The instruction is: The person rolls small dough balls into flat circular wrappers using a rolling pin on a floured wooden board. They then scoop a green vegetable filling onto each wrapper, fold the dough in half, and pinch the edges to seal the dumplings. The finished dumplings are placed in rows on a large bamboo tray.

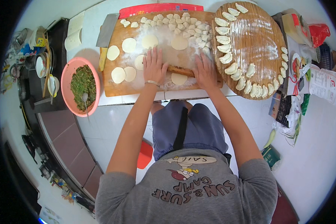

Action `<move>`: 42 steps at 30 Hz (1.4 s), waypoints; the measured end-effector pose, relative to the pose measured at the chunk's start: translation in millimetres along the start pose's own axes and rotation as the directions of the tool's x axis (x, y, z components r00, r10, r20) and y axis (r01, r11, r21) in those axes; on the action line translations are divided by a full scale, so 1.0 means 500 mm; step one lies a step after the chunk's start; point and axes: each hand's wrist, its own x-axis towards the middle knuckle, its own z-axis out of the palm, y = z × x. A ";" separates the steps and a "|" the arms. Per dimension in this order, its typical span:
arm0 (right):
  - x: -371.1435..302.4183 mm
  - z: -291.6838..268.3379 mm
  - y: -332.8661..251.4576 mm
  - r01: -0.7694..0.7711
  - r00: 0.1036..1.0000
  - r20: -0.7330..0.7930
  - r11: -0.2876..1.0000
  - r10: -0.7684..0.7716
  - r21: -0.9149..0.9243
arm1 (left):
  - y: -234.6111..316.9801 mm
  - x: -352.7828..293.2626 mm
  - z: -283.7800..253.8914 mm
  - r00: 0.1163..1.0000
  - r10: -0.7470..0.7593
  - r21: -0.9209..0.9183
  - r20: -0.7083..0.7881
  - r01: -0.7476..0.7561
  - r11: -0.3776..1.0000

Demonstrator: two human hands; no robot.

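Note:
A wooden rolling pin (180,71) lies across the floured cutting board (112,85). My left hand (155,68) rests on its left end, palm down with the fingers stretched away from me. On its right end lies my right hand (205,71), also flat, with fingers extended. Beneath the pin, between my hands, is a round dough wrapper (179,78). Another wrapper (179,43) sits just beyond the pin. Several rolled wrappers (128,45) are spread over the board's left half. Small dough pieces (181,26) crowd along its far edge and far right corner.
A cleaver (107,31) lies at the board's left edge. Left of it stands a pink bowl (66,80) of green filling with a spoon (85,98). At right, a round wooden tray (255,44) carries folded dumplings (224,48) around its rim. Packages (326,80) stand farther right.

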 end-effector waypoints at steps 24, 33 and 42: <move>-0.086 -0.032 0.029 -0.201 0.979 0.130 0.870 0.159 0.450 | 0.102 -0.036 -0.002 0.974 -0.092 -0.425 -0.206 -0.005 0.905; -0.090 -0.040 0.027 -0.349 0.930 0.167 0.646 0.327 0.678 | 0.140 0.036 0.071 0.952 0.295 -0.133 0.083 -0.282 0.950; -0.105 -0.064 0.029 -0.369 0.927 0.193 0.690 0.322 0.622 | 0.005 0.063 0.042 0.475 0.868 -0.217 0.145 -0.840 0.497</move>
